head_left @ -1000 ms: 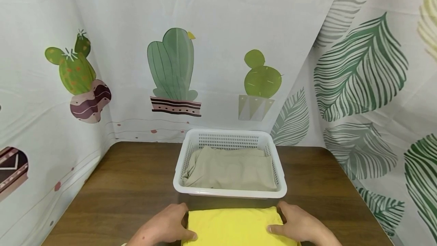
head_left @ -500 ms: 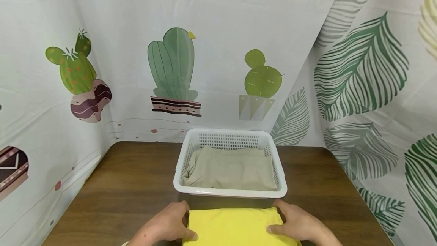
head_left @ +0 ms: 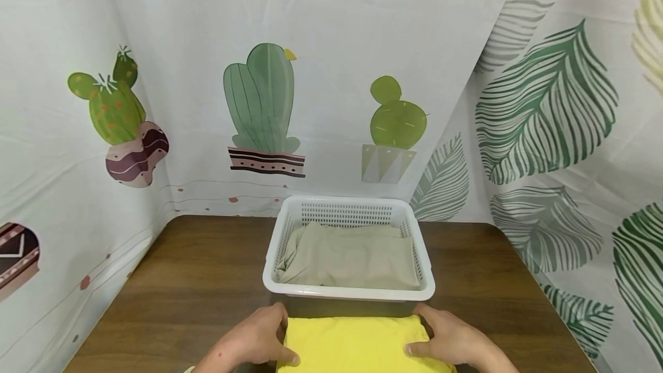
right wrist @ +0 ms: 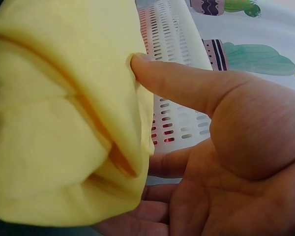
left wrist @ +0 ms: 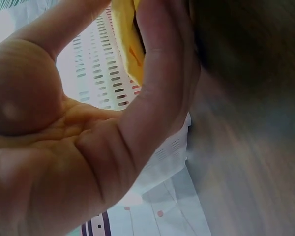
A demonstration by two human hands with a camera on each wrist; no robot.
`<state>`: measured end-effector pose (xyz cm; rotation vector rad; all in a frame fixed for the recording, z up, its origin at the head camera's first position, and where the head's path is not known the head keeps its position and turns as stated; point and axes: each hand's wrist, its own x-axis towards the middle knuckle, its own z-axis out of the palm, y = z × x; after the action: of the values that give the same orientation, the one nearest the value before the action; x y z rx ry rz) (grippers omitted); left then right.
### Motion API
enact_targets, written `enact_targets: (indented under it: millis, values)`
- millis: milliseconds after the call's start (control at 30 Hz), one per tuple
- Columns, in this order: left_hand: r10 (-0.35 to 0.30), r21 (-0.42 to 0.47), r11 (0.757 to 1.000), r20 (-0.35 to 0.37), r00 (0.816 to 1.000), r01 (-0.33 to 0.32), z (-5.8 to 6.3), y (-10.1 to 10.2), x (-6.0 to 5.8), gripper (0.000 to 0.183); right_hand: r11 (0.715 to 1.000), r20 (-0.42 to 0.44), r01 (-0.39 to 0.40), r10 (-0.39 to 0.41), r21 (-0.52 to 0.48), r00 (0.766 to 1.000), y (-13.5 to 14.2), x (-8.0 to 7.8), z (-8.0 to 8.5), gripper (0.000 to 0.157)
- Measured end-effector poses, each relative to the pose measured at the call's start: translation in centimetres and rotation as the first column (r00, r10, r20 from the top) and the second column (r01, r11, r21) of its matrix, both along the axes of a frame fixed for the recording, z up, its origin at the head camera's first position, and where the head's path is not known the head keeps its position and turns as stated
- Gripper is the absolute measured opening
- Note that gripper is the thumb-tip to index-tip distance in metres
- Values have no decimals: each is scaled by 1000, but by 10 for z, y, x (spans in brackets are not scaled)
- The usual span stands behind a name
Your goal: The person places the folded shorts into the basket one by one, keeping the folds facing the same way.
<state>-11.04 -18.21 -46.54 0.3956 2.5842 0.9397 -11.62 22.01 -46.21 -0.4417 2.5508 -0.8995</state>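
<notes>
A folded yellow cloth point(head_left: 357, 345), perhaps a garment, lies at the bottom middle of the head view, its near part cut off by the frame. My left hand point(head_left: 258, 337) grips its left side, thumb on top. On the right side my right hand point(head_left: 449, 338) holds it the same way. In the right wrist view the cloth point(right wrist: 64, 113) shows several folded layers, with the thumb pressing the top and the other fingers passing underneath. The left wrist view shows only a strip of the cloth point(left wrist: 128, 46) between thumb and fingers.
Just beyond the cloth stands a white plastic basket point(head_left: 348, 292) with slotted walls. Inside it lies a folded beige cloth point(head_left: 352, 255). Both are on a brown wooden table point(head_left: 207, 269). A white curtain point(head_left: 331, 16) printed with cacti and leaves hangs behind and along the sides.
</notes>
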Motion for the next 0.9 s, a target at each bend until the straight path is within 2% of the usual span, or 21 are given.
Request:
enact_targets:
  millis: [167, 433, 567, 767, 900]
  values:
    - [-20, 24, 1000, -11, 1000, 20, 0, -1, 0, 51, 1000, -20, -21, 21, -9, 1000, 1, 1, -1, 48]
    - [-39, 134, 990, 48, 998, 32, -4, -1, -2, 51, 999, 33, -23, 25, -46, 999, 3, -1, -2, 46]
    - [-50, 187, 982, 71, 996, 36, -6, -2, -3, 52, 998, 29, -29, 31, -58, 999, 3, -1, -3, 45]
    - [-65, 187, 981, 63, 996, 52, -8, -2, -4, 51, 998, 5, -35, 35, -49, 999, 3, -1, -4, 45]
    - [-65, 172, 984, 60, 996, 54, -9, -1, -4, 52, 999, 28, -26, 27, -47, 999, 2, -1, -4, 45]
